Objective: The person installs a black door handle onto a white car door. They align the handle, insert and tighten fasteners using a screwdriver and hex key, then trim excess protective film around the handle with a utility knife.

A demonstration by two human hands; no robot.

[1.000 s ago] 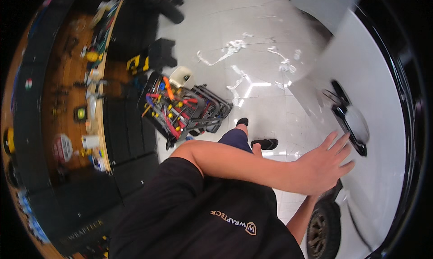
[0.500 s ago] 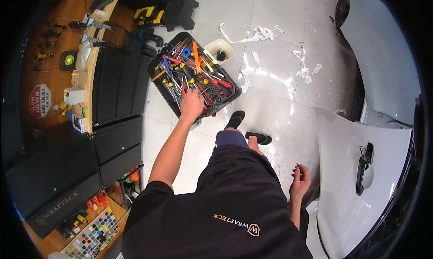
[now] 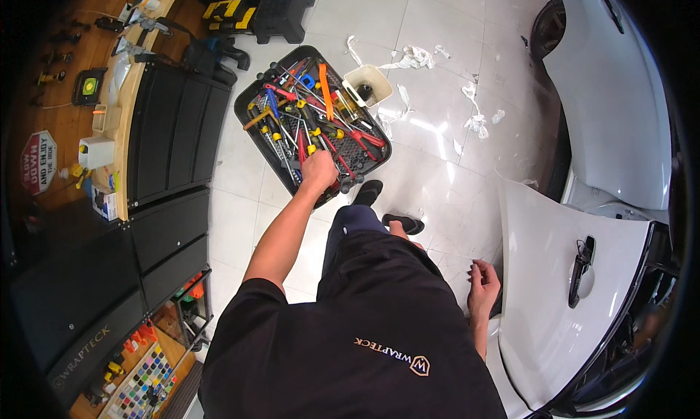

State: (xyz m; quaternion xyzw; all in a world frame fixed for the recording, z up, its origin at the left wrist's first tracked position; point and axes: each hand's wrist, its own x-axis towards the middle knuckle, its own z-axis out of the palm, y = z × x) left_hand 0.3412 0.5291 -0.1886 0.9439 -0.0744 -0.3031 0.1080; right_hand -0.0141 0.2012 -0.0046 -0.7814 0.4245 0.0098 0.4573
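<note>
Two hands in play, and the left hand is down at the near edge of the black tool tray, fingers curled under and out of sight, so whether it grips anything cannot be told. Just past the knuckles sits a yellow-ended handle; farther in, a long orange tool lies across the jumble, and a cream bin stands at the tray's far right. Over to the right, the right hand hangs half open, fingers loosely bent, visibly holding nothing, near the white car door. White scraps litter the tiled floor beyond!
</note>
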